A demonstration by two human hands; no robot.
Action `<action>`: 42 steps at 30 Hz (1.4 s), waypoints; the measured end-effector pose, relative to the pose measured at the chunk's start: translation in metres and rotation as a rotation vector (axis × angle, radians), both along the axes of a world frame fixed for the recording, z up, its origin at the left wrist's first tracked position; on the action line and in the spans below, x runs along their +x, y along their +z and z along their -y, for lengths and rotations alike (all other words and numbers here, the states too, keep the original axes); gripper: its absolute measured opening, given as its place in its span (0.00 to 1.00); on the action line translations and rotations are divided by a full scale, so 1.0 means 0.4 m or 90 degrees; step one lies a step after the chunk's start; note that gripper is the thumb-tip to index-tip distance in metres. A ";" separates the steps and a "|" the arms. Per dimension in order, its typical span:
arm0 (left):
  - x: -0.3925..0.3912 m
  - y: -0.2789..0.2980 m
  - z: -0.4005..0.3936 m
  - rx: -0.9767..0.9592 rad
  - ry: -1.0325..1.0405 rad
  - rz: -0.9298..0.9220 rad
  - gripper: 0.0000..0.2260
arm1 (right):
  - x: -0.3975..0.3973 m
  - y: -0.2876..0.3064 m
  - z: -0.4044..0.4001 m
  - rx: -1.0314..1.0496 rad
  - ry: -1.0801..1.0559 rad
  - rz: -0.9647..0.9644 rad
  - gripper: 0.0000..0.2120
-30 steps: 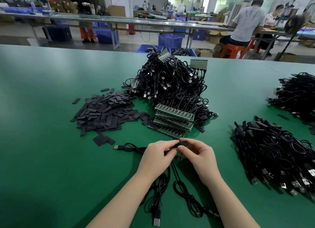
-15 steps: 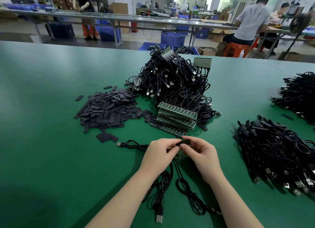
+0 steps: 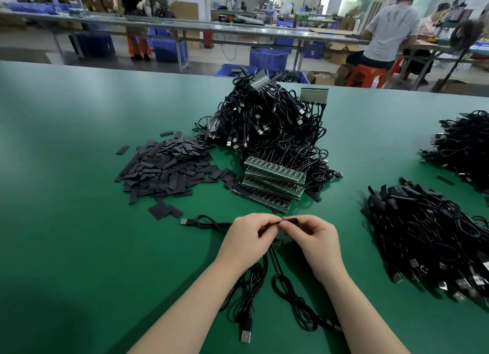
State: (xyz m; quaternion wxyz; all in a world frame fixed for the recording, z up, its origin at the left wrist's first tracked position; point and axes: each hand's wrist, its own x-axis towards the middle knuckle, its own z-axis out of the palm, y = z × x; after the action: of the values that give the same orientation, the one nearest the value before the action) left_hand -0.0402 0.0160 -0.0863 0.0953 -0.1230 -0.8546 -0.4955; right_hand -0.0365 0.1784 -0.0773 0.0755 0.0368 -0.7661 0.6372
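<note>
While both hands meet low over the table (image 3: 79,221), they pinch a short black sleeve (image 3: 290,219) between them. The left hand (image 3: 248,237) has thumb and forefinger closed on the sleeve's left end, with its other fingers curled under. The right hand (image 3: 315,240) clamps the right end between thumb and forefinger, and its remaining fingers are bent inward. The sleeve lies roughly level, just above the table, straight in front of the person and just short of the boards (image 3: 272,181).

Black cables (image 3: 280,282) run out from under the palms toward the person and loop on the table between the forearms. One plug (image 3: 245,336) lies at the near end of them. Another plug (image 3: 186,222) rests left of the left hand, its lead passing under that hand. Whether a cable end sits inside the sleeve cannot be told, since the fingers cover it.

Behind the hands, the boards lie stacked in green rows and lean against a tall heap (image 3: 267,123) of tangled black cables. Left of the boards spreads a loose pile of flat black strips (image 3: 166,166), a few lying apart at its near edge. To the right, well apart from the hands, lies a bundle (image 3: 428,237) of cables with their plugs toward the person.
</note>
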 end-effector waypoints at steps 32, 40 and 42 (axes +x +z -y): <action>0.001 0.001 0.027 -0.026 0.024 0.027 0.08 | -0.003 -0.002 -0.008 -0.081 0.009 0.039 0.06; 0.003 0.002 0.027 -0.029 0.010 0.028 0.09 | 0.000 0.003 -0.006 -0.074 0.016 0.023 0.08; 0.001 0.002 0.028 -0.031 0.004 0.028 0.09 | 0.002 0.000 -0.003 -0.062 0.007 0.013 0.08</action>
State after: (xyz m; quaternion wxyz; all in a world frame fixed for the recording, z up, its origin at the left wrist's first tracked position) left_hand -0.0397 0.0050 -0.0854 0.0746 -0.1116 -0.8686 -0.4769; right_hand -0.0358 0.1794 -0.0772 0.0659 0.0310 -0.7347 0.6744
